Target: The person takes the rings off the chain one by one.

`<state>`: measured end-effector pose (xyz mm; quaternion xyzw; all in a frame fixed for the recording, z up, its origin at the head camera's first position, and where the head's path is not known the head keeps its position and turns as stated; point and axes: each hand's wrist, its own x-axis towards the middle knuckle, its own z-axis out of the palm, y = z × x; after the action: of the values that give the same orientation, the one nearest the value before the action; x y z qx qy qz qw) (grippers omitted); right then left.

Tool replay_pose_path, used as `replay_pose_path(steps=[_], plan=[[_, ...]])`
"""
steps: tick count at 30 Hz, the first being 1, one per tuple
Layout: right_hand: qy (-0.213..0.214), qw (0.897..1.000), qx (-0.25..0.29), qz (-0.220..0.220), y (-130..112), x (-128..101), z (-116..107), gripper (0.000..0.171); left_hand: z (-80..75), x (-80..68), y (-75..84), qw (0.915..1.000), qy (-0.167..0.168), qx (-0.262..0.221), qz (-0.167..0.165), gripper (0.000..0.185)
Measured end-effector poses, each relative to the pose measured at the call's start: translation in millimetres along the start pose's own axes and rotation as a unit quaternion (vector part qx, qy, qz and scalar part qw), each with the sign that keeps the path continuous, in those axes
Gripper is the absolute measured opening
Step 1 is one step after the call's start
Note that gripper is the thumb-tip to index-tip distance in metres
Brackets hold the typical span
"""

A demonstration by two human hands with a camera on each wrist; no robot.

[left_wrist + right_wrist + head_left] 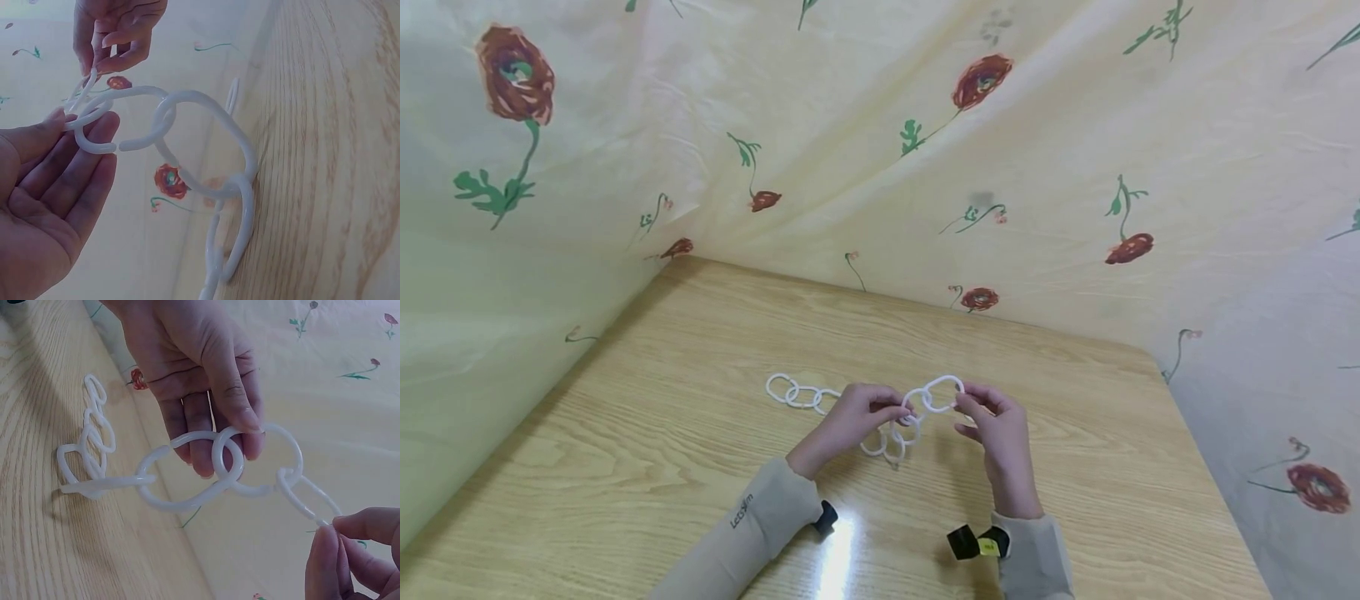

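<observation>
A chain of white plastic rings (943, 394) runs between the two hands, above the table. My left hand (853, 417) pinches one link between thumb and fingers, plain in the left wrist view, where the left palm (44, 225) faces up. My right hand (1003, 425) pinches the end ring (309, 499) by its edge with thumb and forefinger. From the left hand, more links (203, 144) hang down to the tabletop. The chain's other end (781, 388) lies on the wood beyond the left hand, which hides some of the links. Small gaps show in several rings.
The wood-grain table (700, 333) extends around both hands. A pale cloth with red flowers (850, 125) hangs along its back and sides. Each wrist bears a small black camera, the right one (964, 542) beside a yellow label. Light glares on the front tabletop.
</observation>
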<state>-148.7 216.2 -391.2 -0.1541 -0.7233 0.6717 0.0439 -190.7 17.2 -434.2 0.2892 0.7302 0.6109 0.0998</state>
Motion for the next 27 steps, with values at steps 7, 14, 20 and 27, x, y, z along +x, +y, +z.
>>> replay_pose_path(steps=[7, 14, 20, 27], plan=[[-0.025, 0.999, 0.012, 0.027, 6, 3, -1, 0.016, 0.3, 1.0, -0.5, 0.9999, 0.010, -0.003, -0.002, 0.015], [-0.058, 0.996, 0.060, 0.038, 14, 5, 2, 0.015, 1.5, 0.5, -1.9, 0.9995, 0.027, 0.006, 0.012, 0.014], [-0.078, 0.989, 0.101, 0.070, 16, 4, 6, 0.022, 2.0, -0.4, -2.5, 0.9991, 0.032, 0.022, 0.017, 0.015], [-0.094, 0.983, 0.127, 0.095, 16, 3, 8, 0.022, 2.7, -2.1, -1.6, 0.9981, 0.043, 0.037, 0.025, 0.013]])
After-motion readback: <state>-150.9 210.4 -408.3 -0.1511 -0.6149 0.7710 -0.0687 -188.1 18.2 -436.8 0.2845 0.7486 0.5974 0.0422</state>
